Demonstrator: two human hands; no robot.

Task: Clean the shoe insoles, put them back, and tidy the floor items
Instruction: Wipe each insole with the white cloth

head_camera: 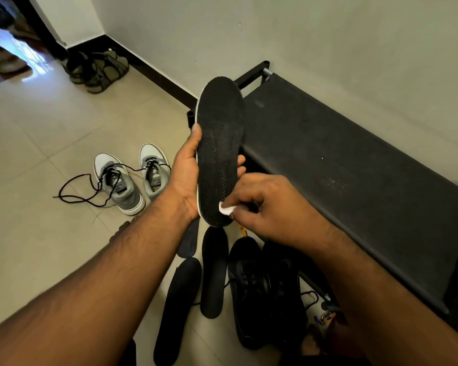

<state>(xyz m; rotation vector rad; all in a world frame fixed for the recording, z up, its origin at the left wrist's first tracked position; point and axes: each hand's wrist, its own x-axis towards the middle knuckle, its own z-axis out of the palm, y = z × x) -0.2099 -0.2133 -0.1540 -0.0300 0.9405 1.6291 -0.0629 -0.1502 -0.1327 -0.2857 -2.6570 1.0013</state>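
My left hand (188, 167) grips a black insole (220, 143) with a white edge, held upright in the middle of the view. My right hand (262, 204) pinches a small white wipe (225, 208) and presses it on the insole's heel end. Three more dark insoles lie on the tiled floor below: one long (177, 310), one in the middle (214, 273), one partly hidden under my left wrist (189, 240). A pair of black shoes (265, 291) sits beside them. A pair of grey and white sneakers (131, 178) with loose dark laces stands to the left.
A black shoe rack (354, 167) runs along the white wall on the right. Olive sandals (98, 70) sit in the far corner by the dark skirting. More footwear (3, 59) lies by the doorway at top left. Small coloured items (325, 317) lie under the rack.
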